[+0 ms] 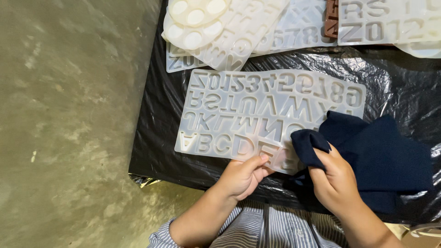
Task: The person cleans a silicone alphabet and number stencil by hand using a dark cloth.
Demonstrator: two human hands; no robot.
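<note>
A translucent white silicone mould [257, 110] with letter and number cavities lies flat on black plastic sheeting [156, 138]. My left hand [242, 177] pinches the mould's near edge between thumb and fingers. My right hand [337, 181] grips a dark navy cloth [376, 151], with one fold wrapped over a fingertip and pressed against the mould's lower right corner. The rest of the cloth spreads over the sheeting to the right and hides that corner of the mould.
More white letter moulds [381, 20] and a round-cavity mould [195, 18] are stacked along the far edge, with a small brown piece [331, 20] among them. Bare concrete floor [69, 124] fills the left. My striped sleeve [257, 229] shows at the bottom.
</note>
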